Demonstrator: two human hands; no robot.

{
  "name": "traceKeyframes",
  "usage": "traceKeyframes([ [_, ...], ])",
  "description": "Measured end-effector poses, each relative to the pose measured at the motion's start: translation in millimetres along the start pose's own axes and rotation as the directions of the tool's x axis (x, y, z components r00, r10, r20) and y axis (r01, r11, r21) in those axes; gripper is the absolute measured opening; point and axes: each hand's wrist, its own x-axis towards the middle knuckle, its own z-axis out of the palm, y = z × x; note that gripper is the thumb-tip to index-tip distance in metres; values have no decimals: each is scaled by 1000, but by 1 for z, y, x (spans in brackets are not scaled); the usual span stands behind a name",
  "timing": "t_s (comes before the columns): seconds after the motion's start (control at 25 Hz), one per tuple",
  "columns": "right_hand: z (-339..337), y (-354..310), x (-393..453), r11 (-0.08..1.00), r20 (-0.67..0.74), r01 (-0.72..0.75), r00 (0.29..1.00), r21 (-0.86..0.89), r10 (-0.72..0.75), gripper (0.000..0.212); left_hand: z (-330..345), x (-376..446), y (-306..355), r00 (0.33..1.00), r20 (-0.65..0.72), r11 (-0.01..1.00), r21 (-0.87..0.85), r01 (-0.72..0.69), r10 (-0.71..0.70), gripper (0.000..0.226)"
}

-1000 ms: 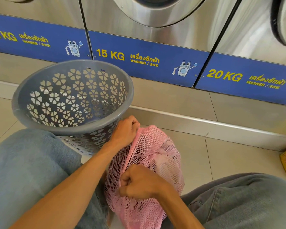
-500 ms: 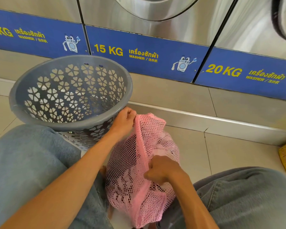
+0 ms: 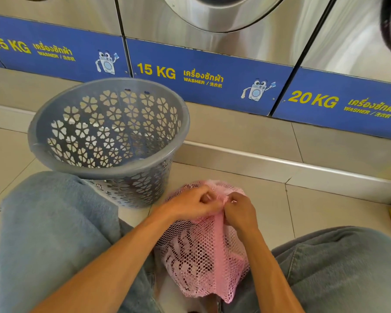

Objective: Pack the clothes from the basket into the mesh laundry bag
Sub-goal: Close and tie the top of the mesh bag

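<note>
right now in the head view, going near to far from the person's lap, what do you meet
pink mesh laundry bag → left hand and right hand pinching its top → grey basket → tiled step → washers' blue panels

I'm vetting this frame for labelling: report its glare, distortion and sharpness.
Head view: even daylight, with soft glare streaks on the steel washer door; wide-angle lens bends the blue panels at the edges; basket, mesh bag and both hands are sharp, without motion blur.
</note>
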Motion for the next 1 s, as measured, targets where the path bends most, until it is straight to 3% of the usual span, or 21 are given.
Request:
traceKeyframes([
  [0.08,4,-2,0,999,-20,32,999,22,-31,22,4,0,-5,998,50,986,163,-38,30,82],
  [0.12,5,-3,-1,997,-18,72,997,16,-71,24,7,-1,-6,999,21,968,246,-50,47,90],
  [0.28,3,-9,-7,983,68,181,981,35,-183,5,14,5,-16,977,-196,953,303,-18,81,39],
  [0.4,-15,-5,-8,949,203,204,967,-240,-156,25,10,8,-24,948,-306,991,74,110,-83,38],
  [0.52,-22,-2,-16,801,452,186,885,-569,115,45,3,13,-27,917,-305,961,-176,212,-258,39],
  [0.6,-12,5,-23,740,523,202,820,-641,230,48,1,17,-28,895,-298,927,-282,248,-331,40],
  [0.72,0,10,-19,735,493,204,847,-647,198,34,1,18,-32,867,-260,871,-380,312,-425,37],
  [0.84,-5,2,-8,884,339,96,938,-457,74,22,-3,10,-25,872,-208,844,-425,327,-442,37],
  [0.92,-5,-2,-5,928,186,91,982,-362,-24,27,-2,2,-15,932,-89,867,-406,288,-351,42],
  [1.0,3,-3,-6,954,107,97,992,-283,-70,20,2,-5,-4,969,65,913,-324,248,-240,66],
])
